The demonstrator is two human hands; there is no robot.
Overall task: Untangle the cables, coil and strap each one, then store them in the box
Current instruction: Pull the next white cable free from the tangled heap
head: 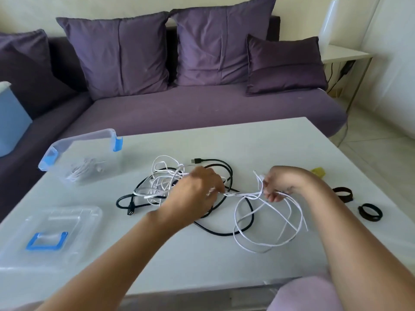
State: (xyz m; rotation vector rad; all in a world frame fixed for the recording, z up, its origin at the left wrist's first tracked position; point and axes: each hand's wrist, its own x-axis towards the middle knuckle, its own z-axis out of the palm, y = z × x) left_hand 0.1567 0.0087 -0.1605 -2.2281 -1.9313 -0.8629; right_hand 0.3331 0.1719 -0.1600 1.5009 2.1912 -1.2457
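A tangle of white cable [161, 180] and a black USB cable [221, 231] lies in the middle of the white table [202, 261]. My left hand [197, 191] pinches a white strand at the tangle's right side. My right hand [280, 184] grips a bunch of white loops [267, 243] that hang down onto the table. A taut white strand runs between the two hands. The clear box [80, 160] with blue clips stands at the back left, with a coiled white cable inside. Two black straps [369, 212] lie to the right.
The box's clear lid [49, 236] with a blue handle lies at the front left. A yellow item [318, 171] shows behind my right wrist. A purple sofa [202, 104] with cushions runs behind the table. A white side table [343, 55] stands at the back right.
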